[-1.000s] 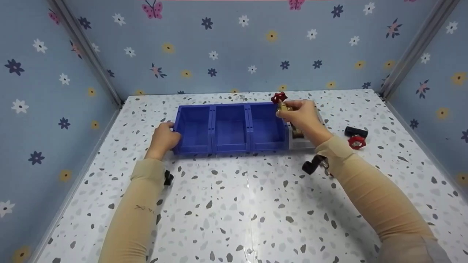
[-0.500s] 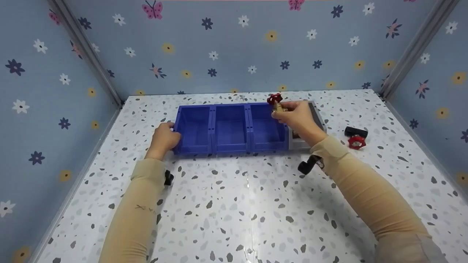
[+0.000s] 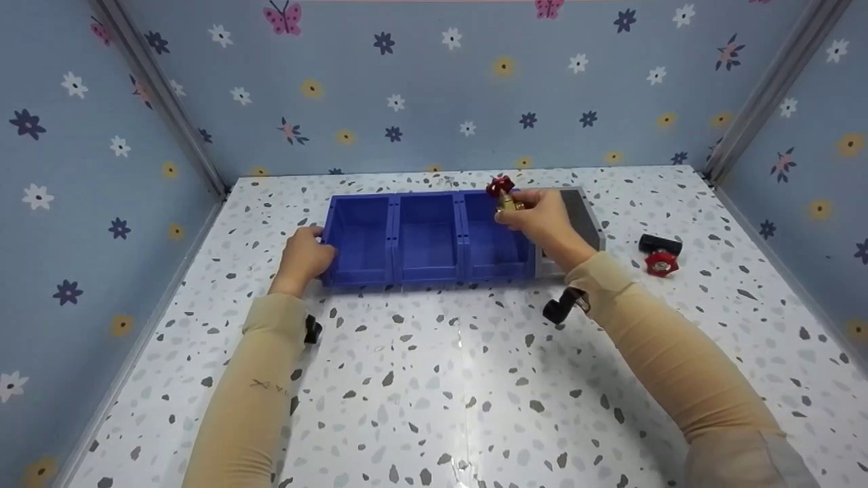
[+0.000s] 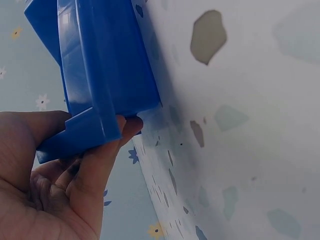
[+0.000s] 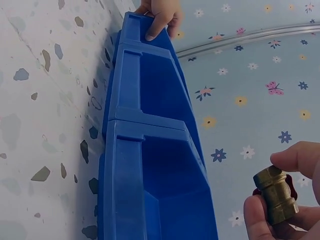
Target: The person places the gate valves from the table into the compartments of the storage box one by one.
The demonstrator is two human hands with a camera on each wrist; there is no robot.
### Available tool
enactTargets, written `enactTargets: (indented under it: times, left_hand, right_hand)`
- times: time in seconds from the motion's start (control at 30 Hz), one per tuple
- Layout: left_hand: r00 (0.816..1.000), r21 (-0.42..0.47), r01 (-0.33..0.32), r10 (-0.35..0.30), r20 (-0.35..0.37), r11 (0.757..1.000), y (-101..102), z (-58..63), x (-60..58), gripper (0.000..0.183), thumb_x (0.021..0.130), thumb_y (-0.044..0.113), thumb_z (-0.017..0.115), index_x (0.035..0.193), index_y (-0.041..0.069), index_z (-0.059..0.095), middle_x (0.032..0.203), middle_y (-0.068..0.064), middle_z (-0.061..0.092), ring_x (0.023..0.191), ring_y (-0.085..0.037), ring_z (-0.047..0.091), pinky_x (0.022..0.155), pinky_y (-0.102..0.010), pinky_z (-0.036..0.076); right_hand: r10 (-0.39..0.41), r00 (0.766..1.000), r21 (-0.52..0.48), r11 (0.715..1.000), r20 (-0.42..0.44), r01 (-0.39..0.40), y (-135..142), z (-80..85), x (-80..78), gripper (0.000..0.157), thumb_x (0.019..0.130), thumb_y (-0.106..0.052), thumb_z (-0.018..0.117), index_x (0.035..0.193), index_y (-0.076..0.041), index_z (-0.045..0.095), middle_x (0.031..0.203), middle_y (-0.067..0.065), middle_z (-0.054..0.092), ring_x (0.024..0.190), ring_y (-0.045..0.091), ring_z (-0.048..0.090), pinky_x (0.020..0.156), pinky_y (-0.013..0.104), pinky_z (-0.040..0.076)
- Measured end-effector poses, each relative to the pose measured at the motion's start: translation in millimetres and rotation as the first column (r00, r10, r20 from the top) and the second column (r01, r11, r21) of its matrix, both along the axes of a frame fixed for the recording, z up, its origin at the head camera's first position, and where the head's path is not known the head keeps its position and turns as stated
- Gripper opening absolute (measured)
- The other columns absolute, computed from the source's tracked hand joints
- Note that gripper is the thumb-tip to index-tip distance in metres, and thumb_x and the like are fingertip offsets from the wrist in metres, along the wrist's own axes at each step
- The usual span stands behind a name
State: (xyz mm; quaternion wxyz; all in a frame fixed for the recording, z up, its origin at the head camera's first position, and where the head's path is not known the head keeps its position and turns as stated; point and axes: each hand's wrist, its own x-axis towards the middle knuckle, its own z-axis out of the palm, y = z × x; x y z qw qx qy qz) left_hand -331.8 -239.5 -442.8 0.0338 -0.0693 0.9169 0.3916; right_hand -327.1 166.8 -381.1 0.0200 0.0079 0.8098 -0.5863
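Observation:
A brass valve with a red handwheel (image 3: 500, 185) is pinched between the thumb and fingers of my right hand (image 3: 542, 217). It is held over the back of the rightmost blue bin (image 3: 498, 261); its brass body (image 5: 275, 195) shows in the right wrist view. At the other end of the row, my left hand (image 3: 305, 256) grips the outer side of the leftmost blue bin (image 3: 359, 237). In the left wrist view the thumb and fingers of the left hand (image 4: 60, 185) are around the edge of that bin (image 4: 112, 65).
Between them stands the middle blue bin (image 3: 427, 234). A grey bin (image 3: 588, 224) adjoins the row's right end, partly hidden by my right hand. On the table farther right lie a red handwheel (image 3: 661, 263) and a black tube-like piece (image 3: 660, 245). A patterned wall (image 3: 434, 88) rises behind.
My right hand has moved left with the valve, from the grey bin towards the rightmost blue bin, uncovering more of the grey bin. The left hand stays put.

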Motion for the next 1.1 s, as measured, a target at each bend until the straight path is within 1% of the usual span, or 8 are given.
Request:
enactTargets:
  times: [0.23, 0.4, 0.47, 0.63, 0.7, 0.8, 0.9, 1.1]
  left_hand:
    - [1.000, -0.010, -0.001, 0.001, -0.006, 1.000, -1.8, -0.9, -1.5, 0.063, 0.093, 0.007, 0.049, 0.154, -0.009, 0.053, 0.151, -0.033, 0.059, 0.127, -0.043, 0.065, 0.104, -0.054, 0.059]
    - [1.000, -0.021, -0.008, 0.008, -0.002, 1.000, -1.9, 0.8, -1.5, 0.063, 0.093, 0.008, 0.049, 0.154, -0.008, 0.053, 0.151, -0.032, 0.060, 0.129, -0.043, 0.064, 0.107, -0.055, 0.058]
    - [1.000, -0.031, -0.009, 0.009, 0.000, 0.999, -2.1, 1.1, -1.5, 0.064, 0.093, 0.008, 0.049, 0.155, -0.008, 0.052, 0.153, -0.032, 0.058, 0.133, -0.043, 0.063, 0.112, -0.055, 0.055]
    - [1.000, -0.036, -0.010, 0.010, 0.011, 0.999, -2.6, 0.3, -2.0, 0.066, 0.094, 0.009, 0.049, 0.158, -0.009, 0.047, 0.157, -0.033, 0.054, 0.144, -0.045, 0.056, 0.123, -0.057, 0.045]
    - [1.000, -0.035, -0.009, 0.010, 0.013, 0.999, -2.3, 0.0, -1.8, 0.064, 0.095, 0.009, 0.049, 0.157, -0.009, 0.049, 0.156, -0.033, 0.055, 0.142, -0.045, 0.057, 0.121, -0.057, 0.047]
    - [1.000, -0.035, -0.009, 0.009, 0.009, 0.999, -1.4, 0.0, -1.1, 0.064, 0.095, 0.009, 0.049, 0.156, -0.009, 0.050, 0.154, -0.033, 0.057, 0.135, -0.044, 0.061, 0.114, -0.056, 0.053]
    - [1.000, -0.029, -0.005, 0.005, 0.001, 1.000, -0.5, 0.4, -0.4, 0.063, 0.095, 0.009, 0.049, 0.156, -0.009, 0.051, 0.151, -0.033, 0.059, 0.128, -0.042, 0.064, 0.106, -0.054, 0.058]
    - [1.000, -0.036, 0.001, -0.001, -0.013, 0.999, -0.4, 0.3, -0.7, 0.062, 0.095, 0.009, 0.049, 0.154, -0.009, 0.052, 0.150, -0.033, 0.060, 0.127, -0.043, 0.064, 0.105, -0.054, 0.058]
  right_hand:
    - [-0.012, 0.999, 0.037, 0.999, 0.034, 0.011, -6.1, -3.5, -3.1, 0.055, 0.093, -0.009, 0.081, 0.144, 0.003, 0.065, 0.130, 0.020, 0.072, 0.090, 0.016, 0.072, 0.094, 0.035, 0.062]
    - [-0.025, 0.998, 0.044, 0.999, 0.051, 0.023, -12.2, -5.2, -6.8, 0.056, 0.092, -0.008, 0.082, 0.144, 0.005, 0.064, 0.133, 0.022, 0.071, 0.099, 0.025, 0.076, 0.092, 0.032, 0.063]
    - [-0.027, 0.998, 0.037, 0.999, 0.052, 0.025, -14.9, -6.6, -8.3, 0.056, 0.091, -0.006, 0.082, 0.143, 0.007, 0.064, 0.135, 0.024, 0.070, 0.105, 0.030, 0.076, 0.091, 0.032, 0.064]
    - [-0.027, 0.998, 0.020, 0.999, 0.061, 0.026, -20.3, -12.3, -11.0, 0.058, 0.091, -0.005, 0.081, 0.145, 0.008, 0.063, 0.139, 0.025, 0.068, 0.111, 0.035, 0.076, 0.089, 0.030, 0.065]
    - [-0.021, 0.997, 0.014, 1.000, 0.071, 0.020, -21.3, -14.9, -11.5, 0.060, 0.091, -0.006, 0.080, 0.147, 0.007, 0.061, 0.139, 0.025, 0.068, 0.115, 0.037, 0.076, 0.092, 0.032, 0.065]
    - [-0.015, 0.996, 0.002, 1.000, 0.088, 0.015, -22.0, -18.3, -11.6, 0.062, 0.093, -0.007, 0.080, 0.149, 0.007, 0.059, 0.140, 0.025, 0.068, 0.123, 0.041, 0.073, 0.100, 0.038, 0.063]
    - [-0.018, 0.995, 0.000, 1.000, 0.101, 0.018, -22.2, -21.1, -12.4, 0.062, 0.094, -0.008, 0.079, 0.150, 0.006, 0.057, 0.140, 0.024, 0.068, 0.123, 0.040, 0.073, 0.105, 0.041, 0.061]
    - [-0.028, 0.991, 0.041, 0.999, 0.134, 0.023, -22.5, -25.2, -13.9, 0.065, 0.095, -0.014, 0.081, 0.152, 0.004, 0.056, 0.143, 0.023, 0.067, 0.123, 0.036, 0.074, 0.114, 0.045, 0.055]
